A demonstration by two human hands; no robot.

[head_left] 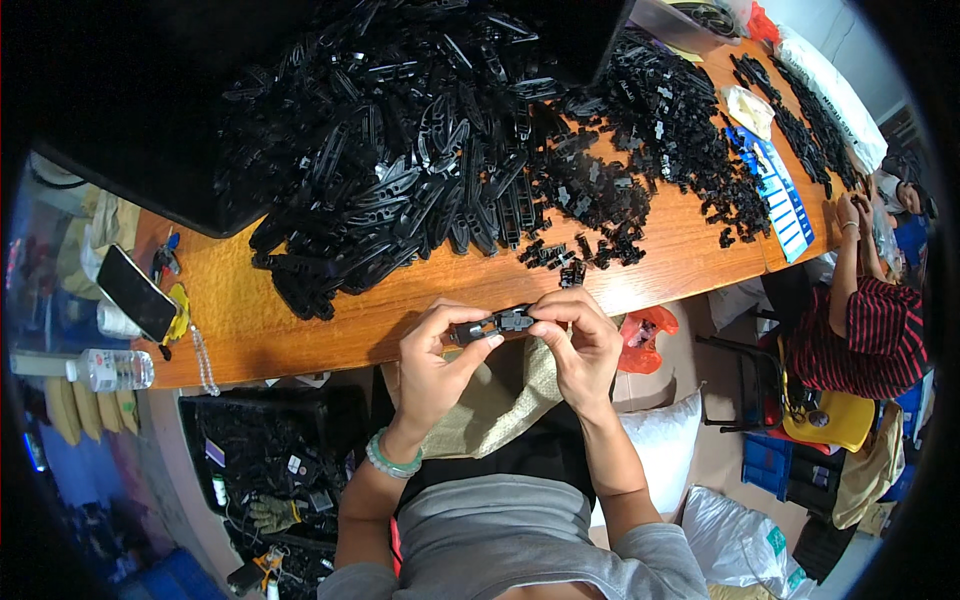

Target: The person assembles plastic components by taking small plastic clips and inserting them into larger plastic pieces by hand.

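Note:
Between my two hands, just off the table's front edge, is a black plastic part [492, 326], long and narrow with openings along it. My left hand [436, 352] pinches its left end between thumb and fingers. At the other end, my right hand [577, 345] grips it with thumb and fingertips, hiding that tip. A heap of long black plastic pieces [430, 150] covers the wooden table [330, 345] beyond my hands. To the right of that heap lie many small black clips [600, 195], a few of them close to my right fingers.
A phone [137, 292] on a stand and a clear bottle [115, 370] are at the table's left end. Beige cloth [485, 410] covers my lap. A co-worker in a striped shirt [860, 335] sits at right. Below left stands a black bin [270, 450]; a red bag [645, 340] lies right.

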